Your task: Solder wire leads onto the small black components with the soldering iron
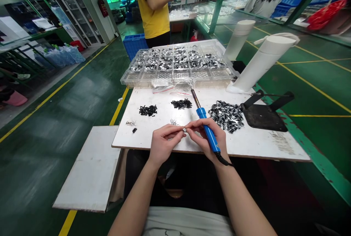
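Over the near edge of the white board, my left hand [163, 143] pinches a tiny silvery part [184, 130] between thumb and fingertips. The fingertips of my right hand [222, 141] meet it at the same part. A blue-handled soldering iron [201, 113] rests in my right hand, its metal tip pointing away and its black cord hanging by the wrist. Just beyond my fingers lie small metal bits [173, 122]. To the right is a heap of shiny black-and-silver pieces [226, 116]. Two piles of small black parts, one left [148, 110] and one middle [181, 104], lie farther back.
A clear compartment tray [178, 77] full of small pieces spans the back of the board [131, 137]. White tubes [267, 60] and a dark metal stand [264, 117] are at the right. A lower white panel [89, 170] sits at left. A person in yellow [155, 16] stands beyond.
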Tool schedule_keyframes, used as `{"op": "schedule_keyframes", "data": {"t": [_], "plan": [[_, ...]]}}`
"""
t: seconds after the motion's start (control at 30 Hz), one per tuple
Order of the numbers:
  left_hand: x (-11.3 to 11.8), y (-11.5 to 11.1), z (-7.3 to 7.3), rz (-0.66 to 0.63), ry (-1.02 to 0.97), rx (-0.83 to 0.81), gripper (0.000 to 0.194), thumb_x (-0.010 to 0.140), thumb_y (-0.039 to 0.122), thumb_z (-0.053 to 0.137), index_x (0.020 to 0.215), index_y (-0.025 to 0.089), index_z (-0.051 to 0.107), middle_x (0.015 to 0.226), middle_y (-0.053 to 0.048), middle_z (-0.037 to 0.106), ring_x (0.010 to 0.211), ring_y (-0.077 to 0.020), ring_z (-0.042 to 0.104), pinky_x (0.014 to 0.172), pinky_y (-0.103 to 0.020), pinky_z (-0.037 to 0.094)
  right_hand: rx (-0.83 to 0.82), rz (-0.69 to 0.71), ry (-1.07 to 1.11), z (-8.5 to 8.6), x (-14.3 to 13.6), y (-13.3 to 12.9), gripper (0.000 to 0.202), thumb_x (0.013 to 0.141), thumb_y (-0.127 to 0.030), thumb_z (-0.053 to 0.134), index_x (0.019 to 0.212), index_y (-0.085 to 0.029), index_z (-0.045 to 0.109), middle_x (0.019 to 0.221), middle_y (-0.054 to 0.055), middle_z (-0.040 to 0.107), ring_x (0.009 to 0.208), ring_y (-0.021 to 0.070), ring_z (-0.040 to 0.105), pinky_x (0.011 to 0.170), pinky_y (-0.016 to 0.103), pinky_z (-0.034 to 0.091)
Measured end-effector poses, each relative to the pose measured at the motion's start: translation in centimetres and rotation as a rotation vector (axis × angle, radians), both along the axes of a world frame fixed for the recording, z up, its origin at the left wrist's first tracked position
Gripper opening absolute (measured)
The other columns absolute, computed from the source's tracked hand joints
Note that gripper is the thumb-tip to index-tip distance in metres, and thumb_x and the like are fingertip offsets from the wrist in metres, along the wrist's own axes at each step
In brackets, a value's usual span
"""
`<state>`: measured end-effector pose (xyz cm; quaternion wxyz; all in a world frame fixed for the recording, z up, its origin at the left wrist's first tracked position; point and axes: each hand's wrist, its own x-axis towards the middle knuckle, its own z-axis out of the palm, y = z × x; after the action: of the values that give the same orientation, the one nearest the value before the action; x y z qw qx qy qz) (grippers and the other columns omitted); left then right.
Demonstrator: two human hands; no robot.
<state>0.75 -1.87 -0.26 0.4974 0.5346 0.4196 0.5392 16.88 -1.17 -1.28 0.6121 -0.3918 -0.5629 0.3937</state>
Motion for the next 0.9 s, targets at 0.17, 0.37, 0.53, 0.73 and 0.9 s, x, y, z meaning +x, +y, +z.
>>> {"op": "schedule_keyframes", "data": {"t": [0.17, 0.37, 0.53, 0.73, 0.9], "plan": [[-0.14, 0.08, -0.20, -0.009, 0.013, 0.009, 0.019, 0.083, 0.029, 0.079, 0.097, 0.018, 0.083, 0.094, -0.009, 0.078, 0.083, -0.0216, 0.076, 0.082, -0.034, 0.066, 0.014, -0.003, 0.002, 0.12, 0.05, -0.01, 0.017, 0.083, -0.025, 0.079, 0.091, -0.026, 0.064, 0.090, 0.002, 0.073, 0.085, 0.0182, 0.073, 0.079, 0.032, 0.063], [-0.07, 0.21, -0.37, -0.001, -0.010, -0.021, 0.021, 0.080, 0.031, 0.081, 0.095, 0.016, 0.082, 0.094, -0.010, 0.077, 0.082, -0.0217, 0.077, 0.082, -0.034, 0.066, 0.005, -0.001, -0.027, 0.04, 0.11, -0.08, 0.018, 0.082, -0.029, 0.080, 0.090, -0.025, 0.064, 0.089, 0.002, 0.073, 0.084, 0.0192, 0.073, 0.078, 0.033, 0.064], [-0.19, 0.20, -0.23, -0.024, -0.010, -0.004, 0.019, 0.081, 0.031, 0.081, 0.095, 0.017, 0.083, 0.093, -0.009, 0.077, 0.082, -0.0223, 0.077, 0.080, -0.035, 0.066, 0.001, -0.012, -0.005, 0.05, 0.04, -0.11, 0.019, 0.083, -0.029, 0.079, 0.089, -0.026, 0.062, 0.089, 0.002, 0.073, 0.085, 0.0196, 0.074, 0.079, 0.034, 0.064], [-0.14, 0.28, -0.39, -0.014, -0.016, -0.011, 0.018, 0.080, 0.029, 0.082, 0.093, 0.016, 0.083, 0.091, -0.009, 0.078, 0.082, -0.0222, 0.076, 0.081, -0.035, 0.066, 0.017, 0.002, -0.006, -0.05, 0.10, -0.04, 0.017, 0.083, -0.026, 0.080, 0.090, -0.026, 0.064, 0.090, 0.001, 0.073, 0.084, 0.0183, 0.073, 0.078, 0.032, 0.063], [-0.12, 0.38, -0.23, -0.010, -0.004, -0.018, 0.018, 0.079, 0.030, 0.082, 0.092, 0.017, 0.083, 0.089, -0.009, 0.078, 0.083, -0.0225, 0.076, 0.080, -0.035, 0.065, 0.010, 0.003, 0.002, -0.11, 0.15, -0.04, 0.017, 0.083, -0.025, 0.080, 0.089, -0.026, 0.064, 0.089, 0.002, 0.073, 0.084, 0.0185, 0.072, 0.078, 0.032, 0.063]]}}
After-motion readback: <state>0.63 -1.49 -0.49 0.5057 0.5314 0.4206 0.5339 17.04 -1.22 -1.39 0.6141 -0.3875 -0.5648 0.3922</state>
